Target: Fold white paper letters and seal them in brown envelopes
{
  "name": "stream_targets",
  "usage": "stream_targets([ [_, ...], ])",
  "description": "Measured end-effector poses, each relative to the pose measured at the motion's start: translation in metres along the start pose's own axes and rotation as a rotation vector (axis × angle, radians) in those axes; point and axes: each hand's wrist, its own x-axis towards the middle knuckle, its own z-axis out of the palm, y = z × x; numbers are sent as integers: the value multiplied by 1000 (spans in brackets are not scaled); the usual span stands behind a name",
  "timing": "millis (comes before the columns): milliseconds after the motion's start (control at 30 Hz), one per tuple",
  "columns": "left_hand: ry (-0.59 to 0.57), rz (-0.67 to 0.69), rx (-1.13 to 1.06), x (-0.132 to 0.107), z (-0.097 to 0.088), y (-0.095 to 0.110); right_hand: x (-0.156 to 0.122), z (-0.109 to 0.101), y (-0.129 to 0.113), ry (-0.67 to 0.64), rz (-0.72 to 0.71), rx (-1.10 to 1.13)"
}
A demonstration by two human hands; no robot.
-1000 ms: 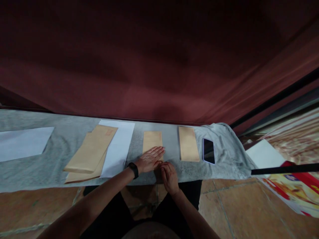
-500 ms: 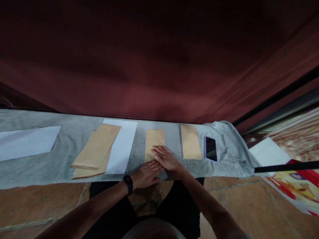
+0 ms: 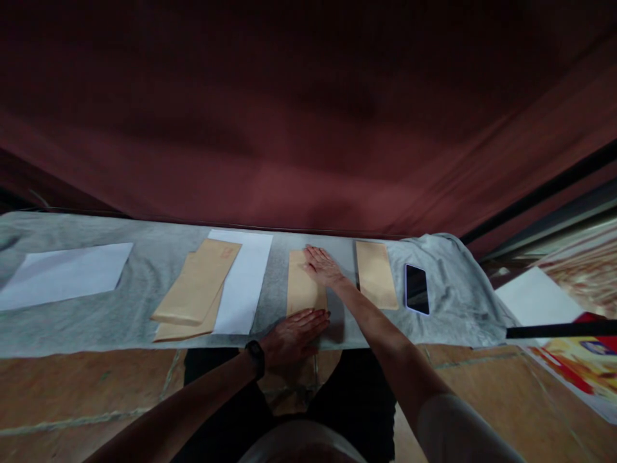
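Note:
In front of me a brown paper envelope lies flat on the grey cloth. My right hand rests flat over its far right corner, fingers stretched out. At the near end of the same envelope is my left hand, a dark band on its wrist and its fingers laid straight along the edge. Neither hand grips anything. The part of the envelope beneath my hands is hidden. To the right lies another brown envelope, close to my right forearm.
On the left, brown envelopes overlap a white sheet; more white paper lies farther left. A phone is at the right. A dark red curtain hangs behind. A colourful printed bag or box is at the lower right.
My right hand has slid away from my left hand, up to the envelope's far end. My left hand stays at the near end. The whole view has shifted slightly.

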Motion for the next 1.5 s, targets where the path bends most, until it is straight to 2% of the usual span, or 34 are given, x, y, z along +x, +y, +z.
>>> stream_targets([
  [233,-41,-10,51,1,-1,2,-37,5,-14,15,-62,104],
  [467,-61,-6,105,-1,4,-3,-75,0,-31,54,-172,167],
  [700,-68,16,133,-9,13,-6,-101,-10,-44,-33,-193,176],
  [900,-7,-30,143,-21,22,-3,-134,-7,-60,-51,-205,161],
  [1000,44,-19,155,-26,26,1,-152,-5,-69,-13,-199,151],
  [1100,47,-14,191,-31,26,7,-170,-5,-78,42,-177,142],
  [1233,62,-40,242,-41,27,14,-191,-5,-87,114,-126,127],
  [1333,161,-161,268,-49,32,15,-201,0,-94,162,-35,136],
  [1500,374,-363,299,-47,47,18,-193,16,-106,389,408,134],
])
